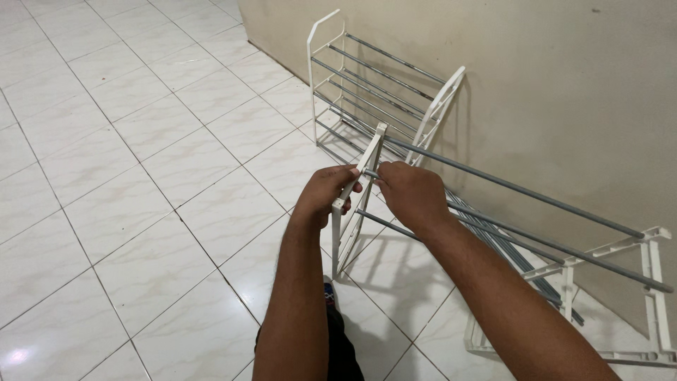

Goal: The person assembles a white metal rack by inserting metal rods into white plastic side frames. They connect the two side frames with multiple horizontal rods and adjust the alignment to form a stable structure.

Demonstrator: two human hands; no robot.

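My left hand [326, 194] grips the white plastic side frame [371, 152] of a partly built shoe rack, near the frame's lower end. My right hand [412, 194] is closed around the end of a grey metal rod [522, 190] where it meets that frame. Several grey rods run from the frame to the right, to a second white side frame [652, 261] near the wall. Below them a bundle of loose grey rods [508, 250] lies on the floor.
A second rack [374, 85], white sides with grey rods, leans against the beige wall [550, 85] behind. The floor is glossy white tile [141, 176]. My legs and dark clothing [335, 339] show at the bottom.
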